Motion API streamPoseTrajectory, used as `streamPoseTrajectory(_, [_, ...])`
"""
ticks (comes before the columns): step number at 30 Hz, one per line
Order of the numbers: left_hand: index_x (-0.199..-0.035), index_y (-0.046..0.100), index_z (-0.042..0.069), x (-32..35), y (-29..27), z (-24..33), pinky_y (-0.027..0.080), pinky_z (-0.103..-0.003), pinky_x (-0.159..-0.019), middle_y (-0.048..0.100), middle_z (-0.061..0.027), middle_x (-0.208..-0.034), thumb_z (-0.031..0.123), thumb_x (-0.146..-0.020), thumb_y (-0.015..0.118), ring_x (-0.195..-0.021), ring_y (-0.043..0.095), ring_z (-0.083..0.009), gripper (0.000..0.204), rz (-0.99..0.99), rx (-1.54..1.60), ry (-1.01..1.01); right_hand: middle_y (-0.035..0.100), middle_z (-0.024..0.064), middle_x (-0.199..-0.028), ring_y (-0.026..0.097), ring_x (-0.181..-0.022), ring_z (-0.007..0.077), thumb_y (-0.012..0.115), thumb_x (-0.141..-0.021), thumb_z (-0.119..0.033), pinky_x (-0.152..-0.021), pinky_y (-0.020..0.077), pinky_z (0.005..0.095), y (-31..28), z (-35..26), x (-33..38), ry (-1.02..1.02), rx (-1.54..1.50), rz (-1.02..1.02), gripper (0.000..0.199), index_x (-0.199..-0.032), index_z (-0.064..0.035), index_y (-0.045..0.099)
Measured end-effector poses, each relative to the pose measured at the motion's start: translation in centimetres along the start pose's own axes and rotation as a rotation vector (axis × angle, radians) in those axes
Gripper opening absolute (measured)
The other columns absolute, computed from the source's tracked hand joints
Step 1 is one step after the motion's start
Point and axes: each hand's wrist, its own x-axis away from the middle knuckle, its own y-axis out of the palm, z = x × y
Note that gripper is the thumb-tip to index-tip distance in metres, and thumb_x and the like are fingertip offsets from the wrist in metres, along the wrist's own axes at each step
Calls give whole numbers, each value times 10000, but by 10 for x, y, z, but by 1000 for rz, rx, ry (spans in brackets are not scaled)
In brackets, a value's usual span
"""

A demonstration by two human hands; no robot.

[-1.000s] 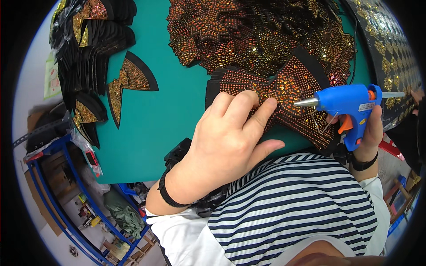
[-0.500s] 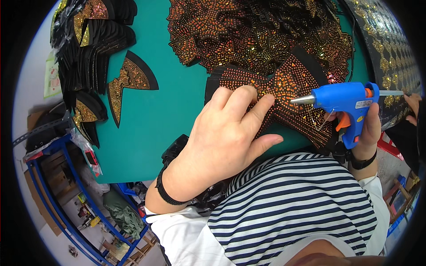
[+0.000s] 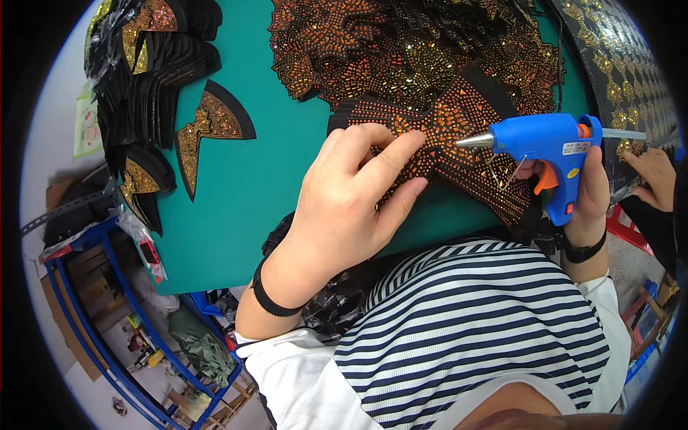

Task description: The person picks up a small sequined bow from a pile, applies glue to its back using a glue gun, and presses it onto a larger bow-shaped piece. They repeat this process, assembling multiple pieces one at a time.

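My right hand (image 3: 592, 192) grips a blue hot glue gun (image 3: 539, 137) with an orange trigger. Its metal nozzle points left, over the middle of a black bow-shaped appliqué (image 3: 466, 136) studded with orange and gold stones. A transparent glue stick (image 3: 623, 134) sticks out of its back end. Across the left part of the appliqué lies my left hand (image 3: 351, 186), thumb and index finger apart, the other fingers bent and their tips partly hidden. Black layered edges (image 3: 351, 115) show beneath the appliqué's left side. Whether the nozzle touches it I cannot tell.
Many studded pieces (image 3: 337, 46) are heaped at the back of the green table (image 3: 265, 193). At left stand stacks of black-and-gold pieces (image 3: 154, 100), beside a single one (image 3: 208, 122). Another person's hand (image 3: 653, 175) touches a black sheet of gold motifs (image 3: 609, 57) at right.
My left hand has shifted left, its thumb drawn in from the right. The glue gun sits slightly further left and up. The other person's hand has come further into view over the sheet.
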Motion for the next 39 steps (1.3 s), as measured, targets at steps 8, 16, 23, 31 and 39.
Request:
streamPoseTrajectory(8, [-994, 623, 51, 0, 4, 2, 418, -245, -552, 492, -84, -849, 23, -630, 699, -652, 481, -149, 373, 18, 33, -52, 568, 243, -988, 594, -870, 304, 389, -845, -531, -767, 483, 387, 0, 1, 0, 15, -31, 17, 697, -1176, 82, 400])
streamPoseTrajectory(16, [-1022, 614, 61, -1, 5, 1, 388, -293, -566, 468, -83, -811, 190, -612, 734, -672, 438, -201, 446, -22, -97, 4, 575, 245, -965, 599, -855, 310, 401, -836, -539, -757, 489, 391, 1, 0, 2, 21, 31, 35, 706, -1166, 85, 405])
streamPoseTrajectory(23, [-1037, 603, 58, -4, 0, 3, 390, -296, -578, 467, -80, -817, 231, -620, 730, -668, 433, -197, 469, -77, -129, -3, 574, 245, -960, 602, -847, 309, 405, -836, -539, -747, 494, 390, 6, -2, -1, 21, 23, 63, 703, -1164, 83, 407])
streamPoseTrajectory(31, [-1041, 573, 6, 6, -11, -9, 435, -319, -668, 509, -131, -914, 171, -683, 700, -790, 507, -253, 414, 273, -107, -296, 580, 224, -957, 605, -831, 291, 406, -832, -545, -738, 498, 369, 3, -2, 0, 32, 34, 46, 708, -1168, 78, 406])
streamPoseTrajectory(39, [-1077, 576, 74, 14, -12, -17, 413, -236, -629, 507, -67, -959, 132, -686, 692, -749, 477, -131, 412, 145, -64, -348, 590, 192, -937, 609, -802, 245, 372, -859, -519, -723, 496, 340, 0, 1, 0, 9, 14, 41, 658, -1157, 66, 425])
